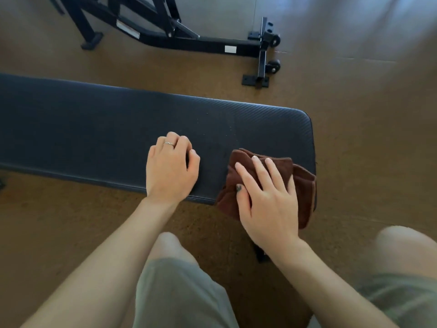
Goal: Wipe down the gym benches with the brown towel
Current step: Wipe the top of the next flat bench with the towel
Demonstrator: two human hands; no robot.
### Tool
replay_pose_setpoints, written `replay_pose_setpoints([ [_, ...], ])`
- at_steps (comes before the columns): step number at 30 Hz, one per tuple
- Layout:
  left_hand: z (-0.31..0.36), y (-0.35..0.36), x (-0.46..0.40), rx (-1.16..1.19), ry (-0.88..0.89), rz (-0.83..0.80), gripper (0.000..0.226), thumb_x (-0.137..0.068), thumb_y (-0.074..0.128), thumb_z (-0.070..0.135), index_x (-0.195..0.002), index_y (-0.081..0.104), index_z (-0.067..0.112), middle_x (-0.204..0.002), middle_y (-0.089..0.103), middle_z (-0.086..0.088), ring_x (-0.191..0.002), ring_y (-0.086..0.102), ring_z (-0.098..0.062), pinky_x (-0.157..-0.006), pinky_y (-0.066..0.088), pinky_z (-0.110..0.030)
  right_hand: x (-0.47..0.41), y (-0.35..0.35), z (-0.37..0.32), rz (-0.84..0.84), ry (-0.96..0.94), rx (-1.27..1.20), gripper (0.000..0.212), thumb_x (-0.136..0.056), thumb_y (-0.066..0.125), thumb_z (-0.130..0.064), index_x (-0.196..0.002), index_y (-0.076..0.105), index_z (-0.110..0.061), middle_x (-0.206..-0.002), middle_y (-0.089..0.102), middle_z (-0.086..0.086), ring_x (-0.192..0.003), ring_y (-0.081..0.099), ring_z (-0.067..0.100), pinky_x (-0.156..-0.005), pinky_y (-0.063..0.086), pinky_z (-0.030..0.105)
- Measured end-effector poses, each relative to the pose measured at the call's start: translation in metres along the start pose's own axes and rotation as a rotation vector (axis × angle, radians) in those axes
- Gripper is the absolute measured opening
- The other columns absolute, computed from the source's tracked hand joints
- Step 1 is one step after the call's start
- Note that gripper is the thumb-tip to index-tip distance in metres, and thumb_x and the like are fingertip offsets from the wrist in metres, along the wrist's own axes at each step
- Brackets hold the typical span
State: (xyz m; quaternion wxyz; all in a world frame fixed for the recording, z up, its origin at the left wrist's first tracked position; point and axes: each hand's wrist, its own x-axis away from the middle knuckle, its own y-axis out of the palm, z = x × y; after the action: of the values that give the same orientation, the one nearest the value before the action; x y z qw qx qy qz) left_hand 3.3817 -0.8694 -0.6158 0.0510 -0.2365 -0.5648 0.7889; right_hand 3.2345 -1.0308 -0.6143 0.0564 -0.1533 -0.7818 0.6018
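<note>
Head view: right hand (267, 197) spread flat atop brown towel (302, 185) at bench (94, 129) end; left hand (171, 166) seemingly curled, empty.

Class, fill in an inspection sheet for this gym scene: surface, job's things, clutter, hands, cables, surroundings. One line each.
Surface: dark padded bench, its rounded end at the right.
Job's things: brown towel bunched on the bench's right end, draping over the near edge.
Clutter: nothing seen.
Hands: right hand presses flat on the towel, fingers straight; left hand rests on the bench, fingers curled, holding nothing, ring on one finger.
Cables: nothing seen.
Surroundings: brown floor; black equipment frame with small wheels beyond the bench.
</note>
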Motion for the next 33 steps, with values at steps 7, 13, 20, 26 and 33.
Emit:
replay_pose_setpoints([
  [7,-0.002,0.001,0.002,0.072,-0.041,-0.025,0.031,-0.099,0.036,0.035,-0.094,0.061,0.016,-0.105,0.06,-0.003,-0.097,0.054,-0.021,-0.083,0.045,-0.037,-0.14,0.004,0.004,-0.057,0.029,-0.02,0.049,-0.109,0.025,-0.049,-0.153,0.042,-0.039,-0.168,0.032,-0.001,-0.157,0.022,0.023,-0.127,0.017,0.054],
  [13,-0.001,0.002,0.0,0.063,-0.072,-0.038,0.035,-0.1,0.03,0.032,-0.095,0.06,0.015,-0.104,0.06,-0.003,-0.095,0.053,-0.021,-0.08,0.042,-0.036,-0.055,0.006,-0.03,-0.05,0.018,0.006,0.053,-0.107,0.02,-0.05,-0.157,0.034,-0.038,-0.17,0.027,-0.001,-0.159,0.018,0.024,-0.127,0.018,0.058],
  [20,-0.001,0.003,-0.001,0.051,-0.096,-0.07,0.037,-0.102,0.029,0.032,-0.099,0.062,0.016,-0.108,0.063,-0.004,-0.098,0.056,-0.022,-0.084,0.049,-0.038,-0.059,0.012,-0.033,-0.093,-0.113,0.0,0.055,-0.107,0.017,-0.052,-0.154,0.043,-0.04,-0.167,0.033,-0.005,-0.157,0.023,0.022,-0.127,0.009,0.049],
  [26,-0.004,0.003,-0.001,0.084,-0.092,-0.042,0.026,-0.1,0.037,0.025,-0.093,0.06,0.017,-0.102,0.059,0.0,-0.093,0.053,-0.019,-0.082,0.046,-0.038,-0.195,0.02,-0.01,-0.074,-0.048,-0.025,0.05,-0.108,0.024,-0.047,-0.153,0.044,-0.038,-0.165,0.037,0.002,-0.155,0.027,0.024,-0.126,0.02,0.055],
  [33,-0.002,0.002,0.001,0.123,-0.093,-0.021,0.031,-0.101,0.031,0.024,-0.093,0.059,0.015,-0.1,0.06,-0.002,-0.09,0.054,-0.021,-0.08,0.047,-0.041,-0.071,0.013,-0.051,-0.074,-0.101,-0.059,0.054,-0.106,0.02,-0.046,-0.154,0.043,-0.036,-0.166,0.035,-0.002,-0.156,0.025,0.021,-0.127,0.02,0.054],
])
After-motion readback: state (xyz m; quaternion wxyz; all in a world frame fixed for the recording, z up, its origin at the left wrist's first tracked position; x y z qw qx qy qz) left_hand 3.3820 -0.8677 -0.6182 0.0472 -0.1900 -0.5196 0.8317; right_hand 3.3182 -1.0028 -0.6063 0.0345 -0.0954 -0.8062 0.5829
